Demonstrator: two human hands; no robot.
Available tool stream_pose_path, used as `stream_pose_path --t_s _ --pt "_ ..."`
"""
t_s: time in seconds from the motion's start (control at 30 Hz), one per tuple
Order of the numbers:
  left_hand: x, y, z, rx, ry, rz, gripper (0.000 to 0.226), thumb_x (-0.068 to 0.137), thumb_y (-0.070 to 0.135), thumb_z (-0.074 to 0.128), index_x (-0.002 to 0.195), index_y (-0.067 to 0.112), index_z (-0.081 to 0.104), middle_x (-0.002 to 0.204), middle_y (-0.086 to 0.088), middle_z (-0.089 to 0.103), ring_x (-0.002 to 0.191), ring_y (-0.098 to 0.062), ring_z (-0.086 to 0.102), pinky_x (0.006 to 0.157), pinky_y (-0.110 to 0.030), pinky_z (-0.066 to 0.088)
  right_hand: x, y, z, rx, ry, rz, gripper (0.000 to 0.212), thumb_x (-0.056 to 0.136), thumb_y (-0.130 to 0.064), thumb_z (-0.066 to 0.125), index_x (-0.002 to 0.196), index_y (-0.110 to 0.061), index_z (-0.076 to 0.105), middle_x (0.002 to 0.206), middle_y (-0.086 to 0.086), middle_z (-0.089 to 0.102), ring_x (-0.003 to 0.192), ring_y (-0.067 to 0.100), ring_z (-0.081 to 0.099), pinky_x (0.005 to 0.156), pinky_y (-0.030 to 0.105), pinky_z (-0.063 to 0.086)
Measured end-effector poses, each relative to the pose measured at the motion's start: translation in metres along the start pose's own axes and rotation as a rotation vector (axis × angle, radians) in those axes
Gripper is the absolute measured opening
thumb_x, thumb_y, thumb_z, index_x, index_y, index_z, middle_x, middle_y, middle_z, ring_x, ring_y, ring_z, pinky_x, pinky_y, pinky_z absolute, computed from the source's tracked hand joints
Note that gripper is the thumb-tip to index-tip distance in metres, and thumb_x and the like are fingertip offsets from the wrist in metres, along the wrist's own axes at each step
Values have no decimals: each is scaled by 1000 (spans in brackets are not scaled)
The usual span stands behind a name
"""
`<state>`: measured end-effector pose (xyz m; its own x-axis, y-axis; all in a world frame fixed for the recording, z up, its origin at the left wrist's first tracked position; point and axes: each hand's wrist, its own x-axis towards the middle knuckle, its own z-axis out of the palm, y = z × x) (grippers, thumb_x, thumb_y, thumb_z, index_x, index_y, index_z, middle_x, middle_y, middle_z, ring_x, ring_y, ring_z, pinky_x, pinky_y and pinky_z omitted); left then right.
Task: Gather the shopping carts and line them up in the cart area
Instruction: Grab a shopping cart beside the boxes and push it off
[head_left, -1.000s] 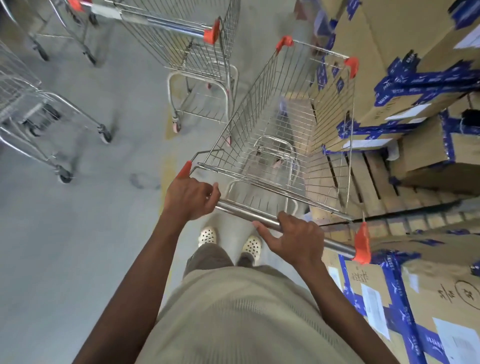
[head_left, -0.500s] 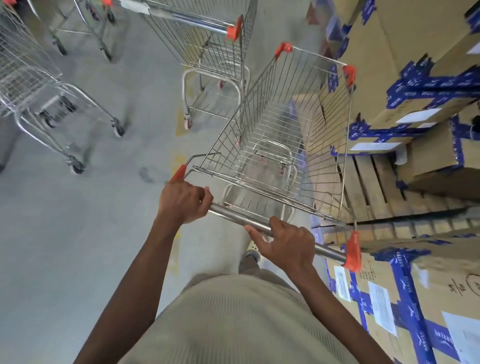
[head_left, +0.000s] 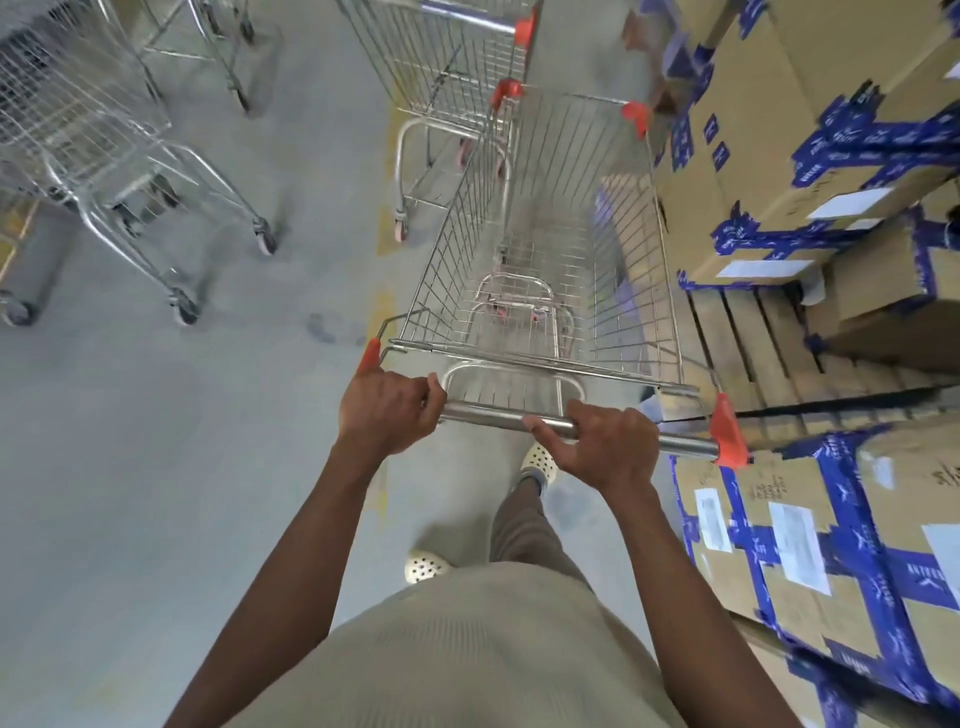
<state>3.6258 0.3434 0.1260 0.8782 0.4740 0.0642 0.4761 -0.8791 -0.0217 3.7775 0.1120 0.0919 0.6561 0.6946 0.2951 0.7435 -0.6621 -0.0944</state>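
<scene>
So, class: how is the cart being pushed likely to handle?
Probably light for its size: the pushed cart is an empty wire basket. It likely rolls easily over the smooth floor. Left hand and right hand both grip the handle, so it may wander.

I get bright, even, soft light with only faint shadows on the floor beneath the parked carts, motion blur smearing the cardboard boxes along the right edge, and wide-angle bending toward every corner.
</scene>
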Motion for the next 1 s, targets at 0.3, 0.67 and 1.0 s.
stream_pose_path --t_s 0.3,0.67,1.0 --pt "-74 -20 -1 76 -98 -109 72 96 40 10 62 19 69 43 0 55 47 -24 57 118 -42 25 -6 -36 4 53 37 -101 78 87 -84 48 50 -15 54 40 7 48 39 33 55 51 28 37" --pt "-138 -68 -4 -16 -46 -533 70 96 41 20 55 15 71 40 -3 52 66 -35 68 104 -43 47 19 -115 14 147 28 -371 73 87 -78 52 51 -15 58 41 7 50 39 31 55 52 28 42" --pt "-158 -75 3 -2 -14 -834 72 95 42 16 61 18 75 42 -7 55 66 -35 68 112 -40 37 78 -159 27 242 -1 -652 69 85 -76 48 53 -17 61 40 5 52 40 28 56 54 25 37"
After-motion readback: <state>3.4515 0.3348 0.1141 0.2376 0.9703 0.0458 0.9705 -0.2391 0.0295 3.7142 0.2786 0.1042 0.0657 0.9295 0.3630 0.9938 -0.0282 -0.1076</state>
